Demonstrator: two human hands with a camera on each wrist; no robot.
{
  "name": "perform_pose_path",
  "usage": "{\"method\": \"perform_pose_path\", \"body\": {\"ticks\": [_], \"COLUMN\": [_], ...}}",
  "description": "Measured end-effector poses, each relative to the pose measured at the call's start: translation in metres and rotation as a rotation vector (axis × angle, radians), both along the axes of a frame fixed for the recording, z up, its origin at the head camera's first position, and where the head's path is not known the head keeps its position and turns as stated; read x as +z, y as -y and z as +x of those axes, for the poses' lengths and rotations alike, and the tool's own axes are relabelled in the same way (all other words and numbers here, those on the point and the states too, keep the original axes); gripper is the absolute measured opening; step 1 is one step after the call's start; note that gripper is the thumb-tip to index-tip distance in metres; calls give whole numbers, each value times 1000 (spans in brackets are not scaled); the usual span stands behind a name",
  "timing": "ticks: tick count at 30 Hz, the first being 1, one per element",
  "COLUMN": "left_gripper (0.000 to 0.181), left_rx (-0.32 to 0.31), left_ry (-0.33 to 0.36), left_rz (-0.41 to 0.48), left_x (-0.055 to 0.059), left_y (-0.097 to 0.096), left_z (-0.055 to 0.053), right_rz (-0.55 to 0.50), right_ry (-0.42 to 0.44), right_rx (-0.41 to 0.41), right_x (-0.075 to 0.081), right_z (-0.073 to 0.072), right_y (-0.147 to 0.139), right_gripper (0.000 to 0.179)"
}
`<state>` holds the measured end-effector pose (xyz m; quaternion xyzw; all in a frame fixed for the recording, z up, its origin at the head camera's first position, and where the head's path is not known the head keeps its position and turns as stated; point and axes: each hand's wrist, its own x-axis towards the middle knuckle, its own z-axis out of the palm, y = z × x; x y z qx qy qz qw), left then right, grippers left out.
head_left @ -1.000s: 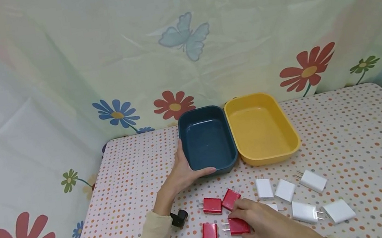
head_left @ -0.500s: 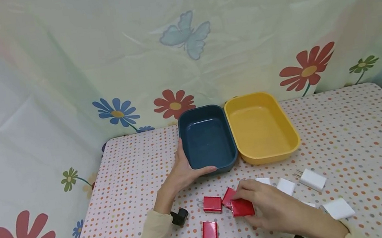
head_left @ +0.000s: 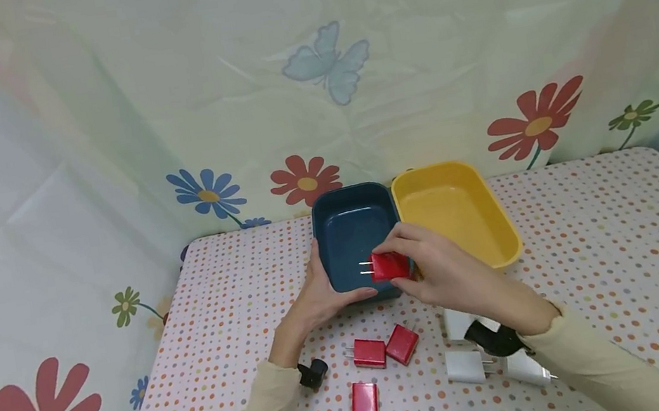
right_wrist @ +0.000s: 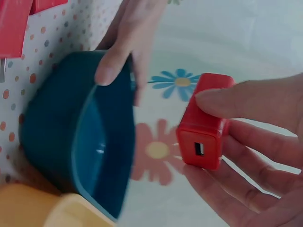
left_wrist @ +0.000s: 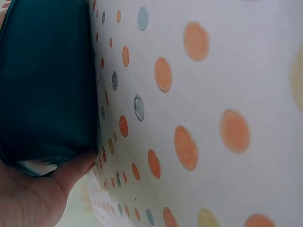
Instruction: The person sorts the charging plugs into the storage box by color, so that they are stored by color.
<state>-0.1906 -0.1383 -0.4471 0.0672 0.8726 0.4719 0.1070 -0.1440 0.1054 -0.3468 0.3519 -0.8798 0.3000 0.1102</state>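
My right hand pinches a red USB charger between thumb and fingers, over the dark blue tray's near right part. The charger's two prongs point left. In the right wrist view, the USB port of the same charger faces the camera. My left hand rests against the tray's near left corner, fingers straight along the left side and thumb along the front rim. Red chargers lie on the table in front of the tray: one on the left, one tilted and one nearer.
A yellow tray stands directly right of the blue one. Several white chargers lie at the near right, partly hidden under my right forearm and its black wrist camera. A dotted cloth covers the table; a flowered curtain hangs behind.
My right hand has lifted the red charger from the table and carried it up and forward, over the blue tray. My left hand keeps its place at the tray's corner.
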Motion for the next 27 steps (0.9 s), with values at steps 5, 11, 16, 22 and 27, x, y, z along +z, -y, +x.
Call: {"method": "perform_pose_path", "body": {"ticks": [5, 11, 16, 22, 27], "left_gripper": [136, 138, 140, 140, 140], "left_rx": [-18, -27, -5, -4, -18], "left_ry": [8, -3, 14, 10, 15], "left_rz": [8, -15, -63, -61, -48], "left_x": [0, 0, 1, 1, 1], "left_y": [-1, 1, 2, 4, 3], "left_z": [0, -1, -1, 0, 0], "right_rz": [-4, 35, 62, 102, 108], "right_ry": [82, 130, 176, 271, 321], "right_rx": [-24, -51, -63, -87, -114], "right_x": [-20, -52, -67, -77, -83], "right_z": [-27, -48, -57, -66, -73], "right_y": [16, 38, 53, 63, 67], "right_gripper": [44, 43, 41, 37, 35]}}
